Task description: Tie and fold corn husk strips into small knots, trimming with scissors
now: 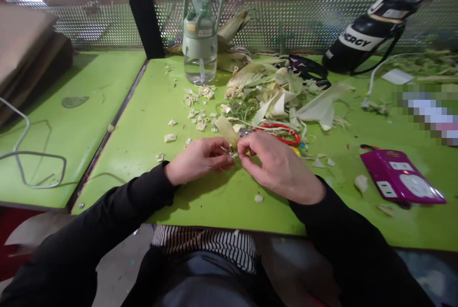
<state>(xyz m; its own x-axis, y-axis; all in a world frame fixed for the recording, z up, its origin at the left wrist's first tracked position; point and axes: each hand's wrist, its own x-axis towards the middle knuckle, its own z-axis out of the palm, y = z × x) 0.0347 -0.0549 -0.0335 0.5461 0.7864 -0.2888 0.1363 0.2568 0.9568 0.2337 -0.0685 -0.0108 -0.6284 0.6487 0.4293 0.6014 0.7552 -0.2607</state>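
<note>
A pale strip of corn husk (pixel 226 129) stands up between my two hands, over the near middle of the green table. My left hand (pixel 200 160) pinches its lower end from the left. From the right, my right hand (pixel 274 161) grips it with thumb and forefinger, so the fingertips of both hands almost meet. Just beyond my right hand lie red-handled scissors (pixel 286 130), partly hidden by that hand. A heap of dry corn husks (pixel 275 89) spreads behind the scissors. Small cut husk pieces (pixel 201 126) are scattered beyond my left hand.
A green water bottle (pixel 200 44) stands at the back before a perforated metal screen (pixel 257 15). A black bottle (pixel 368 35) leans at the back right. To the right lies a purple pouch (pixel 402 178). Cardboard (pixel 26 54) and a white cable (pixel 26 128) are at the left.
</note>
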